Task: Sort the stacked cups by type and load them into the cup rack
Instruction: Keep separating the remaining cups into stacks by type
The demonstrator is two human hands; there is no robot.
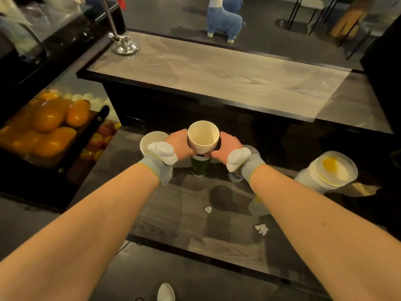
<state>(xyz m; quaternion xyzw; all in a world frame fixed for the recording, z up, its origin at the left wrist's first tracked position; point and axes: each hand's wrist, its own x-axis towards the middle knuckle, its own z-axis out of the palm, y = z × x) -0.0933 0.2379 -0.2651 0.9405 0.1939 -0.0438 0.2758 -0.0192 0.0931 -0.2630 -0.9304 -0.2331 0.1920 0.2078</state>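
A stack of cream ribbed paper cups is held upright in the middle of the view, over a dark green cup standing on the low dark table. My left hand grips the stack's left side and my right hand grips its right side near the bottom. Whether the cream stack is nested in the green cup or just above it is hidden by my fingers. Another white cup stands behind my left wrist. A stack of clear plastic cups with yellow residue lies tilted at right. No cup rack is visible.
Clear plastic cups sit partly hidden under my right forearm. Two crumpled paper bits lie on the table. A display case of orange and red fruit stands at left. A higher wooden counter runs behind, with a chrome pole base.
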